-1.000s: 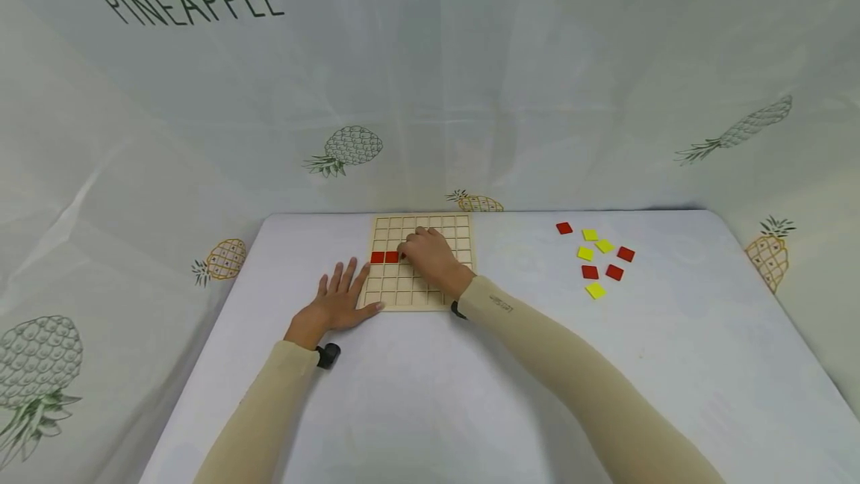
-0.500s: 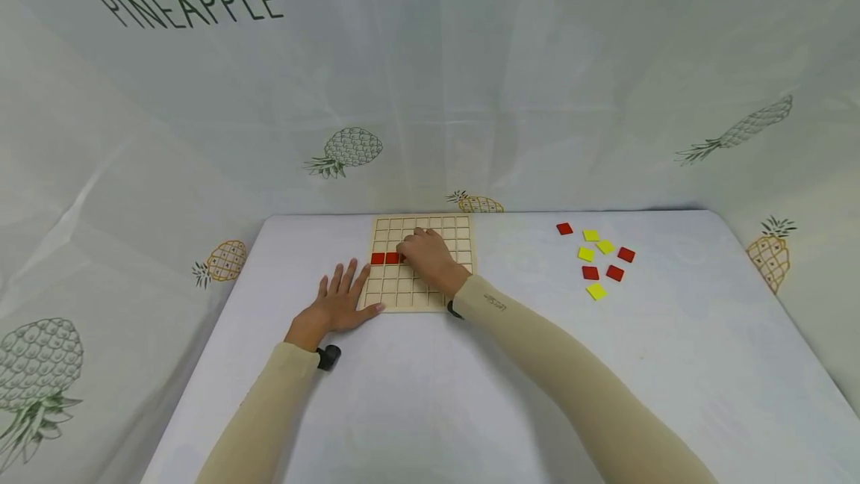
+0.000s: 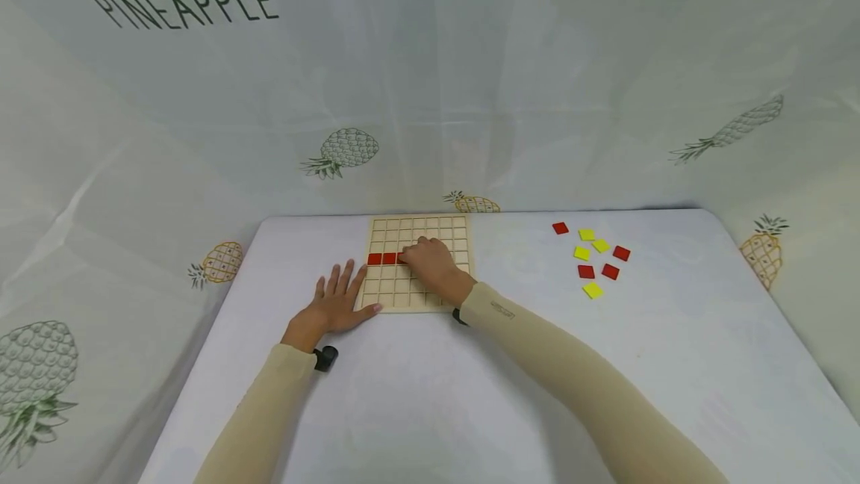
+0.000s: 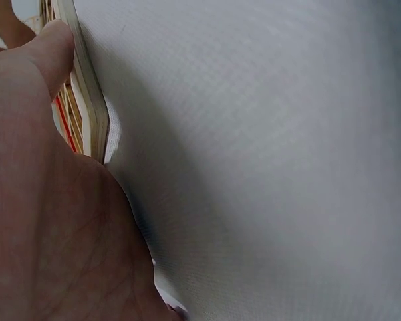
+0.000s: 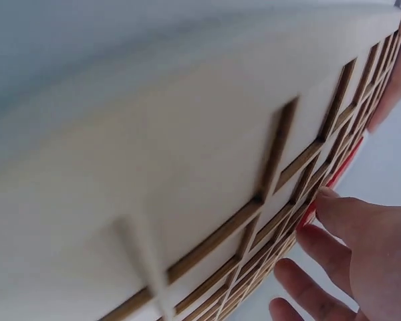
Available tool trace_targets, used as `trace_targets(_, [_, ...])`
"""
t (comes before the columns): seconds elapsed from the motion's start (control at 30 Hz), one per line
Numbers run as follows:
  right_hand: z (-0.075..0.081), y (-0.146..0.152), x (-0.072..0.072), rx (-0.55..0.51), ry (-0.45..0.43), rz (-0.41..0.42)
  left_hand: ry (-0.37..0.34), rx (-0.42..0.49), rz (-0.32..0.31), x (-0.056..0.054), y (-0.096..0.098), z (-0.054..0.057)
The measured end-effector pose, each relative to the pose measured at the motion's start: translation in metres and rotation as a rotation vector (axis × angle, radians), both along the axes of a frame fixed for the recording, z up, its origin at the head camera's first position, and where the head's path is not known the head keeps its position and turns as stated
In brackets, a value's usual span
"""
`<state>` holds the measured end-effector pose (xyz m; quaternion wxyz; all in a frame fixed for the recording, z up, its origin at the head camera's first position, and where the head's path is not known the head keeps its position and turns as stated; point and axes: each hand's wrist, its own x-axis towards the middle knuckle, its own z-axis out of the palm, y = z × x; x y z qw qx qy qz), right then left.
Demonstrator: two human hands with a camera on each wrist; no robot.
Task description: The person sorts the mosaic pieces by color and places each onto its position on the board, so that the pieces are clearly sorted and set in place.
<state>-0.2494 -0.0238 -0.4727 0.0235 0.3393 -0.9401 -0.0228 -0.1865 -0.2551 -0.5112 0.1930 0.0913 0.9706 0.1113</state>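
Observation:
A pale wooden grid board (image 3: pixel 410 299) lies flat at the back of the table. On its left side, two red square tiles (image 3: pixel 381 258) sit next to each other in one row. My right hand (image 3: pixel 433 267) reaches over the board, thumb and forefinger pinching a third red tile (image 5: pixel 310 212) in that same row, in line with the others; the fingers partly cover it. My left hand (image 3: pixel 334 307) lies with spread fingers on the table at the board's left side. Its thumb (image 4: pixel 53 50) rests against the board's near edge.
Several loose red tiles (image 3: pixel 621 253) and yellow tiles (image 3: pixel 593 290) lie scattered on the table right of the board. A white cloth (image 3: pixel 416 402) covers the table. Behind stands a pale curtain (image 3: pixel 571 95) printed with pineapples.
My right hand has shifted slightly toward me and right, and more of the third red tile shows beside its fingers. The left hand stays in place.

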Motion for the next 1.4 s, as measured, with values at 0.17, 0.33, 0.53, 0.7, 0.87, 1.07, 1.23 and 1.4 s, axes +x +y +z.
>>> trace_targets(0.17, [0.004, 0.015, 0.007, -0.042, -0.006, -0.001, -0.002, 0.01, -0.001, 0.001, 0.0, 0.003])
trace_targets(0.33, [0.006, 0.037, 0.017, -0.109, 0.023, 0.007, -0.011, 0.021, 0.002, 0.002, -0.001, 0.005])
trace_targets(0.53, [0.01, 0.071, 0.033, -0.15, 0.066, 0.013, -0.009, 0.027, 0.004, 0.003, -0.004, 0.006])
trace_targets(0.7, [0.011, 0.1, 0.042, -0.162, 0.099, -0.002, -0.001, 0.022, 0.009, 0.003, -0.006, 0.003])
trace_targets(0.87, [0.01, 0.128, 0.049, -0.176, 0.106, -0.037, 0.011, 0.026, 0.006, 0.002, -0.008, 0.0])
trace_targets(1.07, [0.008, 0.158, 0.056, -0.167, 0.08, -0.09, 0.0, 0.033, 0.005, 0.002, -0.006, 0.001])
trace_targets(1.23, [0.006, 0.185, 0.061, -0.195, 0.078, -0.132, -0.014, 0.054, 0.005, 0.005, -0.001, 0.008])
trace_targets(1.4, [0.006, 0.212, 0.064, -0.222, 0.083, -0.163, -0.016, 0.061, 0.001, 0.006, 0.003, 0.012])
